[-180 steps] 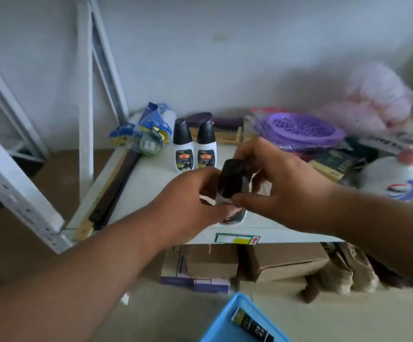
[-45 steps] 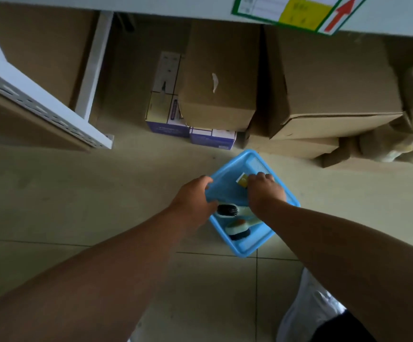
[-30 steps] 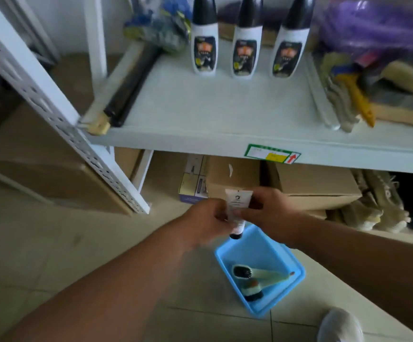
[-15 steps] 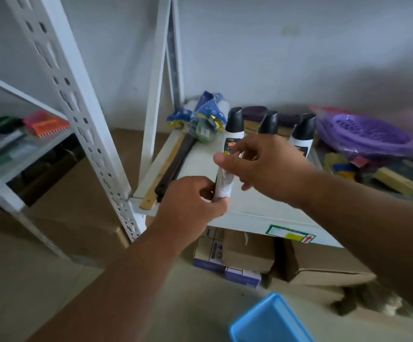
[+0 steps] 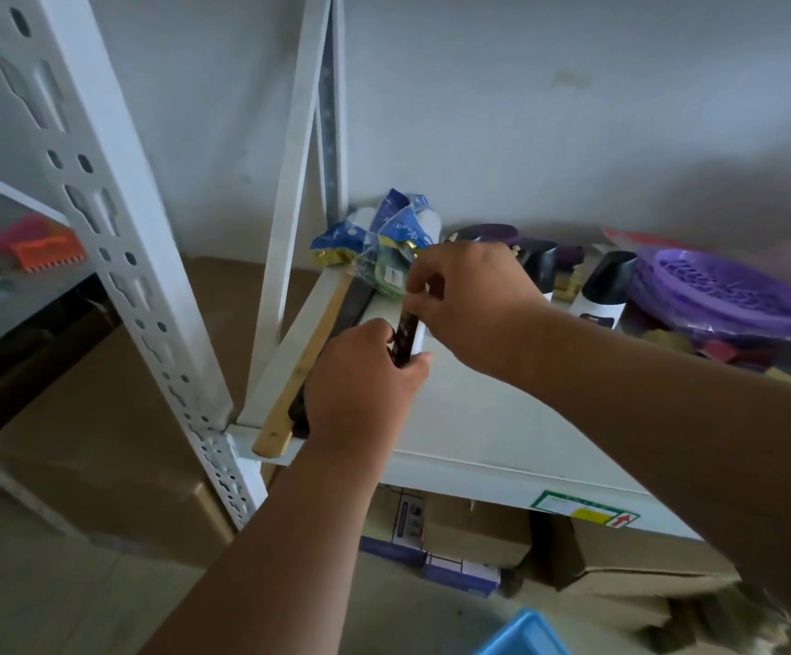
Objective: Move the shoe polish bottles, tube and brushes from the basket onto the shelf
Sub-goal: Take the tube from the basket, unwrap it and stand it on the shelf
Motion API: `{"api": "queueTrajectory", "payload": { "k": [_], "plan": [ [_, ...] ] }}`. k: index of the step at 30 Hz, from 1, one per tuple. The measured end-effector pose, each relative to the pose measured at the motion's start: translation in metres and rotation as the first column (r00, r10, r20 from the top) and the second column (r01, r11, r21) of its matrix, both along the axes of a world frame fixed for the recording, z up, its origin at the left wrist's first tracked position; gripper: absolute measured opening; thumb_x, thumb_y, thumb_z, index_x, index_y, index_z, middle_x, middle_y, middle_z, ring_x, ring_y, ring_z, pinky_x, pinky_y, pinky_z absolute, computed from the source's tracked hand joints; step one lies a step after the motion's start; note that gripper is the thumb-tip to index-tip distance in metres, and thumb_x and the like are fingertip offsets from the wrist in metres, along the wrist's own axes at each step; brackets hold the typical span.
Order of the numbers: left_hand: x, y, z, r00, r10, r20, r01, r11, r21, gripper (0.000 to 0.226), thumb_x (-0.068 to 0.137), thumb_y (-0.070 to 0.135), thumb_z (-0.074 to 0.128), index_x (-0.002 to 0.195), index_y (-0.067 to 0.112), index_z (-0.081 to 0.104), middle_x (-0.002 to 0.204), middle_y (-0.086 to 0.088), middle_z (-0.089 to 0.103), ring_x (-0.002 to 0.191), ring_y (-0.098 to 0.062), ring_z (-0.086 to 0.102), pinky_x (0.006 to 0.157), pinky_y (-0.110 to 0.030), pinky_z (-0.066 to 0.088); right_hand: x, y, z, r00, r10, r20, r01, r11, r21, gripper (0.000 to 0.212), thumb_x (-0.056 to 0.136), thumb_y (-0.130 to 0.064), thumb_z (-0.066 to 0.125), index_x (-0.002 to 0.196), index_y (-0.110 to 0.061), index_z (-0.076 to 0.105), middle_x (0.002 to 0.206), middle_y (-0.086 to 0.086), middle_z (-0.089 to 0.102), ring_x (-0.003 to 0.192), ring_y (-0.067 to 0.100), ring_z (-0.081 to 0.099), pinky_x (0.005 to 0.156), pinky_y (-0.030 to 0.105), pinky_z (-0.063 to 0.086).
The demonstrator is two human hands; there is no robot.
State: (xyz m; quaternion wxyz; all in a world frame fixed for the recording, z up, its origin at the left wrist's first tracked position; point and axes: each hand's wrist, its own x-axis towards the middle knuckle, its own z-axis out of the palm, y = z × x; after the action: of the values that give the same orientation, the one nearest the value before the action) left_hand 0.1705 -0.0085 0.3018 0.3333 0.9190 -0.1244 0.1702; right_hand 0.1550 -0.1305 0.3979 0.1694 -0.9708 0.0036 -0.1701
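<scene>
The tube (image 5: 408, 334) is held upright over the left part of the shelf (image 5: 469, 418), pinched between both hands, its dark printed side and white edge showing between the fingers; whether its lower end touches the shelf cannot be told. The left hand (image 5: 360, 385) is closed around the tube's lower part, thumb tip pressed against its right edge. The right hand (image 5: 467, 300) grips the upper part from above, fingers curled over the top. Behind the right hand stand the bottles: one (image 5: 541, 271) is mostly hidden by the hand, another (image 5: 604, 288) stands just right of it, black cap on a white body. Left of the hands a wooden handle (image 5: 306, 366) lies along the shelf's edge, with a crumpled blue bag (image 5: 384, 243) at its far end. A purple tray (image 5: 724, 290) sits at the right, over a blurred heap of small things. Cardboard boxes (image 5: 474, 527) sit on the floor under the shelf, and a corner of the blue basket (image 5: 526, 635) shows at the bottom edge.
</scene>
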Motion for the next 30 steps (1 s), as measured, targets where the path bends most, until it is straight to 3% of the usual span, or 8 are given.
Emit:
{"api": "queueTrajectory", "payload": {
  "k": [2, 5, 7, 10, 13, 19, 22, 30],
  "plan": [
    [0.009, 0.001, 0.006, 0.998, -0.032, -0.052, 0.029, 0.998, -0.056, 0.04, 0.082, 0.053, 0.085, 0.1, 0.019, 0.074, 0.091, 0.008, 0.075, 0.084, -0.014, 0.073, 0.074, -0.032, 0.061, 0.01, -0.007, -0.003, 1.0, 0.012, -0.024, -0.011, 0.999, 0.046, 0.013, 0.092, -0.017, 0.067, 0.097, -0.026, 0.073, 0.087, -0.006, 0.067, 0.077, 0.015, 0.062, 0.055, 0.014, 0.041],
    [0.029, 0.005, 0.012, 0.984, -0.081, -0.158, 0.064, 0.992, -0.108, 0.026, 0.084, 0.034, 0.085, 0.103, 0.022, 0.073, 0.094, 0.008, 0.077, 0.088, -0.014, 0.074, 0.067, -0.022, 0.052, 0.024, -0.014, -0.006, 0.998, 0.049, -0.05, -0.041, 0.987, 0.154, 0.023, 0.092, -0.012, 0.07, 0.1, -0.033, 0.064, 0.094, -0.002, 0.071, 0.069, 0.017, 0.066, 0.053, 0.026, 0.049],
    [0.041, 0.007, 0.014, 0.98, -0.105, -0.169, 0.088, 0.99, -0.106, 0.02, 0.084, 0.025, 0.083, 0.102, 0.022, 0.074, 0.094, 0.003, 0.081, 0.088, -0.018, 0.077, 0.073, -0.027, 0.059, 0.03, -0.015, -0.004, 0.996, 0.068, -0.049, -0.058, 0.981, 0.184, 0.031, 0.092, -0.008, 0.069, 0.106, -0.035, 0.064, 0.099, -0.003, 0.071, 0.069, 0.018, 0.067, 0.056, 0.031, 0.058],
    [0.053, 0.009, 0.014, 0.973, -0.136, -0.185, 0.112, 0.984, -0.136, 0.03, 0.083, 0.025, 0.085, 0.112, 0.021, 0.077, 0.1, -0.001, 0.083, 0.093, -0.022, 0.078, 0.089, -0.041, 0.064, 0.041, -0.016, 0.002, 0.993, 0.09, -0.071, -0.082, 0.99, 0.115, 0.036, 0.091, -0.004, 0.063, 0.105, -0.036, 0.07, 0.103, -0.003, 0.071, 0.08, 0.016, 0.065, 0.061, 0.023, 0.054],
    [0.062, 0.01, 0.012, 0.965, -0.166, -0.203, 0.131, 0.976, -0.172, 0.032, 0.082, 0.023, 0.084, 0.113, 0.019, 0.079, 0.098, -0.004, 0.083, 0.093, -0.025, 0.078, 0.092, -0.046, 0.063, 0.049, -0.015, 0.006, 0.988, 0.101, -0.116, -0.099, 0.995, 0.026, 0.03, 0.092, -0.009, 0.06, 0.102, -0.036, 0.072, 0.102, -0.001, 0.071, 0.084, 0.018, 0.064, 0.062, 0.023, 0.047],
    [0.071, 0.007, 0.013, 0.97, -0.143, -0.194, 0.122, 0.985, -0.118, 0.036, 0.081, 0.034, 0.087, 0.114, 0.021, 0.08, 0.099, -0.002, 0.083, 0.09, -0.02, 0.078, 0.092, -0.044, 0.064, 0.054, -0.015, 0.017, 0.988, 0.083, -0.133, -0.104, 0.982, -0.157, 0.02, 0.097, -0.02, 0.062, 0.11, -0.031, 0.071, 0.104, -0.004, 0.07, 0.09, 0.017, 0.06, 0.056, 0.023, 0.04],
    [0.072, 0.006, 0.014, 0.967, -0.151, -0.206, 0.132, 0.986, -0.102, 0.039, 0.08, 0.036, 0.089, 0.114, 0.02, 0.08, 0.103, -0.001, 0.084, 0.093, -0.02, 0.079, 0.094, -0.043, 0.063, 0.052, -0.011, 0.021, 0.977, 0.065, -0.204, -0.124, 0.948, -0.293, 0.025, 0.099, -0.017, 0.058, 0.117, -0.028, 0.071, 0.11, -0.002, 0.072, 0.098, 0.018, 0.063, 0.066, 0.025, 0.041],
    [0.068, 0.012, 0.016, 0.965, -0.164, -0.206, 0.148, 0.985, -0.094, 0.042, 0.078, 0.036, 0.091, 0.114, 0.019, 0.08, 0.103, -0.001, 0.085, 0.095, -0.019, 0.079, 0.096, -0.041, 0.063, 0.044, -0.01, 0.02, 0.978, 0.084, -0.193, -0.132, 0.959, -0.249, 0.022, 0.097, -0.024, 0.061, 0.115, -0.032, 0.071, 0.103, -0.005, 0.07, 0.095, 0.018, 0.062, 0.072, 0.027, 0.047]
  ]
}}
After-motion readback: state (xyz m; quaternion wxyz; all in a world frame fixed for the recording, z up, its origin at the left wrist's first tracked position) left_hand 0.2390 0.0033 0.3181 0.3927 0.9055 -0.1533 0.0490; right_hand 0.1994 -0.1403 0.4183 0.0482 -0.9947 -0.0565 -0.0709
